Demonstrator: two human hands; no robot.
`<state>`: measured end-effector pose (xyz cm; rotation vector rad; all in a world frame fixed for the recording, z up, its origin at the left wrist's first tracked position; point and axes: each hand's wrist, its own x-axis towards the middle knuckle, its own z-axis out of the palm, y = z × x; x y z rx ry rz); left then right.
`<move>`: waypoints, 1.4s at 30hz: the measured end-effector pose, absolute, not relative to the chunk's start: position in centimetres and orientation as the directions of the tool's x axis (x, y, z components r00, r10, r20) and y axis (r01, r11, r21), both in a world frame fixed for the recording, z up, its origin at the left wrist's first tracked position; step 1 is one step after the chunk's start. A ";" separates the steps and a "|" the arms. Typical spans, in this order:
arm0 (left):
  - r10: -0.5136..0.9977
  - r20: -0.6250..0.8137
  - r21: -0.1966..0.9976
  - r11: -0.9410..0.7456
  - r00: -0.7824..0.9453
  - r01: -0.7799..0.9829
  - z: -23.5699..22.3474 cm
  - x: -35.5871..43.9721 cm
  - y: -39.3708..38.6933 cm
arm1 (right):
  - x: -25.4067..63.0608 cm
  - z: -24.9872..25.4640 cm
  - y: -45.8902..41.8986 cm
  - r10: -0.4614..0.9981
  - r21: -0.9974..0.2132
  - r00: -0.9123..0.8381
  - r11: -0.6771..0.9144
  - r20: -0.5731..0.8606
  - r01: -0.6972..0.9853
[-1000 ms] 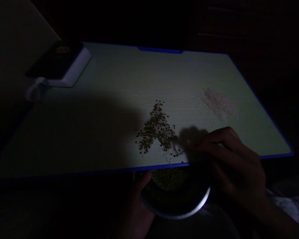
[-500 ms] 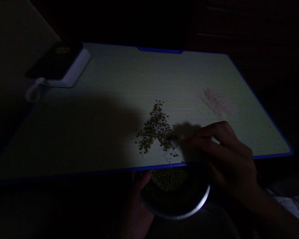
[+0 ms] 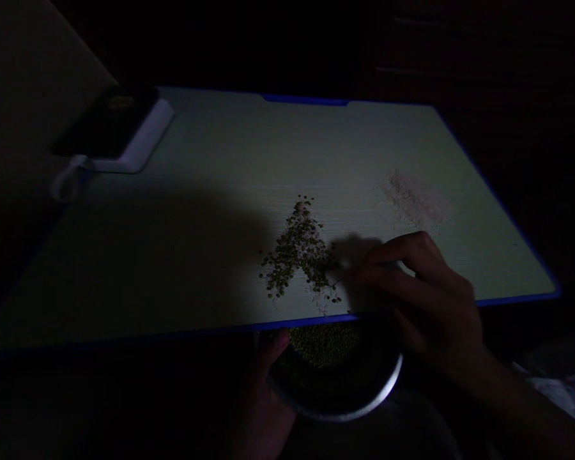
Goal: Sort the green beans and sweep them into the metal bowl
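My left hand [image 3: 271, 396] grips the left rim of a round metal bowl [image 3: 359, 409], thumb over the edge. Green beans [image 3: 323, 345], which look like mung beans, lie inside the bowl, just under the table's front edge. My right hand [image 3: 421, 294] is closed, thumb and fingers pinching a small, thin, pale piece [image 3: 336, 276] whose kind is too dark to make out. Its tip touches the right side of a pile of green beans mixed with rice grains [image 3: 299, 246] on the light table [image 3: 230, 140].
A separate heap of rice [image 3: 416, 198] lies on the right part of the table. At the far left corner stands a white box-like thing with a dark top [image 3: 124, 140] and a looped strap [image 3: 64, 182]. Blue edging [image 3: 306, 99] runs round the table. The room is very dark.
My right hand has moved left and slightly away from me, bringing the pale piece to the beans at the pile's right side. My left hand and the bowl stay nearly in place.
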<state>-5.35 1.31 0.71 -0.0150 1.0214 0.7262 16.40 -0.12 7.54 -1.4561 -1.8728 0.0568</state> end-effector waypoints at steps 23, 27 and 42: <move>0.499 -0.803 0.279 0.797 0.325 -0.535 1.0 -4.9 1.6 | 16.3 7.6 -1.2 0.855 -0.512 -0.080 0.379 0.512 0.771; 0.536 -0.791 0.307 0.765 0.295 -0.565 0.9 -5.1 1.5 | 16.5 7.5 -1.7 0.866 -0.523 -0.063 0.356 0.496 0.775; 0.562 -0.730 0.316 0.783 0.390 -0.537 0.8 -5.1 1.2 | 15.4 6.9 -2.4 0.865 -0.529 -0.030 0.334 0.501 0.780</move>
